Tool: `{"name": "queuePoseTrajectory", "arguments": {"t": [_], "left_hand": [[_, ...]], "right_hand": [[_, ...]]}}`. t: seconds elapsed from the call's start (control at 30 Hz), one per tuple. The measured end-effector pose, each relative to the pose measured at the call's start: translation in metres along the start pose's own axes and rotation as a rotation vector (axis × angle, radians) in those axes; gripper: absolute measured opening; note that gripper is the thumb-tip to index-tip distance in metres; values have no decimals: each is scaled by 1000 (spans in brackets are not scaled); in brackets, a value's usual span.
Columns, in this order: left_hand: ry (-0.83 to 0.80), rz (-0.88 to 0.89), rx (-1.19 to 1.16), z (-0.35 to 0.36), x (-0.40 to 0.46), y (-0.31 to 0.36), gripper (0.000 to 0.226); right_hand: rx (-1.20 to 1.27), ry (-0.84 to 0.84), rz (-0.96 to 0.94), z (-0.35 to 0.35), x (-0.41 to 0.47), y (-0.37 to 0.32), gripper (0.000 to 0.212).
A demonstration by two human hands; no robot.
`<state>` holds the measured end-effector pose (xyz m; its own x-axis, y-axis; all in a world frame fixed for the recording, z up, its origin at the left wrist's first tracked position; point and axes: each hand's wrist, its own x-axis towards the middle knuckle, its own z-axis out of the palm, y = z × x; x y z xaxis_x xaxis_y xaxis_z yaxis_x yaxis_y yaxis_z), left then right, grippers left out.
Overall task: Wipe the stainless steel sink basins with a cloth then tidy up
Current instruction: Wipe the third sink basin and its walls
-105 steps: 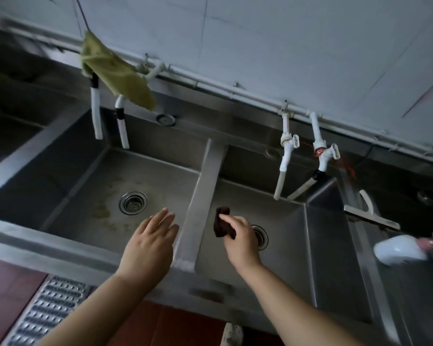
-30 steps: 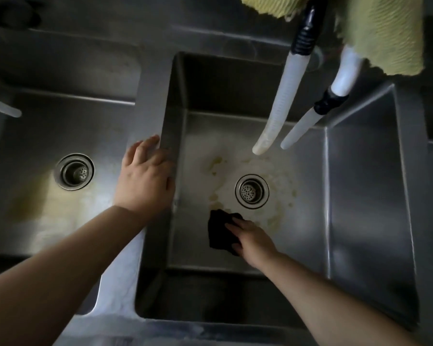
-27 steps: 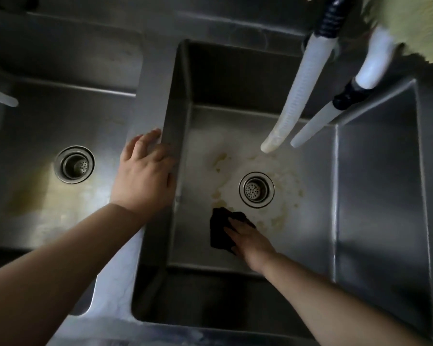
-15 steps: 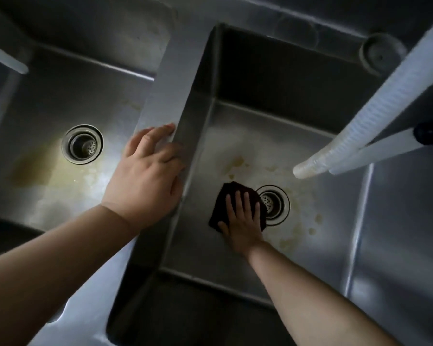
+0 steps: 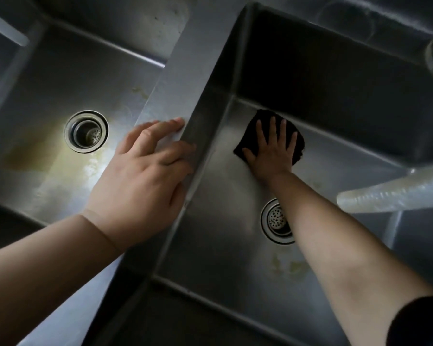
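Left of my left hand: left basin (image 5: 48, 101), floor carrying a yellow-brown film around its drain (image 5: 86, 131). Not wiped, by the look of it.

My left hand (image 5: 145, 176) lies flat on the divider (image 5: 180, 71) between the basins, fingers spread and relaxed, tips over the edge into the right basin (image 5: 210, 245). It holds nothing; it is my brace.

Just right of it, lower down: my right hand (image 5: 273, 148) pressed palm-down on the dark cloth (image 5: 299, 146), fingers straight and fanned, no curl round the fabric. The cloth sits on the basin floor at the far wall, beyond the right drain (image 5: 276, 221), which my forearm partly covers.

Nearer me than that hand: yellowish spots (image 5: 290, 267) left on the floor by the near wall.

Right of my forearm: a pale hose end (image 5: 375, 197) hanging over the basin, clear of the cloth.

Judgement on technique: keep the whole palm loaded so the cloth does not bunch; pull in overlapping strokes from the far wall toward the drain, working into the seam. Return for the near spots. Risk: the cloth slipping from under flat fingers.
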<state>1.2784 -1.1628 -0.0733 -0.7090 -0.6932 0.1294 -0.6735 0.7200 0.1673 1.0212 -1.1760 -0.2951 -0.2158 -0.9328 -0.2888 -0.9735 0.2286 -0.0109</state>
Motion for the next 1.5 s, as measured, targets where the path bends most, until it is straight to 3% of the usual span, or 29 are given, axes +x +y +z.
{"name": "queuePoseTrajectory", "arguments": {"t": [0.27, 0.67, 0.8, 1.03, 1.2, 1.4, 1.5], "left_hand": [[-15, -26, 21, -3, -2, 4, 29], [-18, -35, 29, -1, -8, 4, 26], [-7, -30, 20, -1, -8, 5, 26], [4, -15, -6, -1, -6, 1, 23], [-12, -18, -20, -2, -4, -2, 24], [-46, -34, -49, -2, -2, -5, 25], [-45, -33, -51, -1, -2, -5, 25]], "right_hand": [[32, -3, -11, 6, -14, -23, 74], [-22, -59, -581, 52, -222, -114, 75], [-49, -78, -666, 59, -253, -123, 71], [-22, -25, -584, 50, -190, -113, 62], [10, 42, -640, 44, -150, -96, 63], [67, 77, -381, 19, -50, -78, 63], [12, 64, -338, 8, -10, -69, 63]]}}
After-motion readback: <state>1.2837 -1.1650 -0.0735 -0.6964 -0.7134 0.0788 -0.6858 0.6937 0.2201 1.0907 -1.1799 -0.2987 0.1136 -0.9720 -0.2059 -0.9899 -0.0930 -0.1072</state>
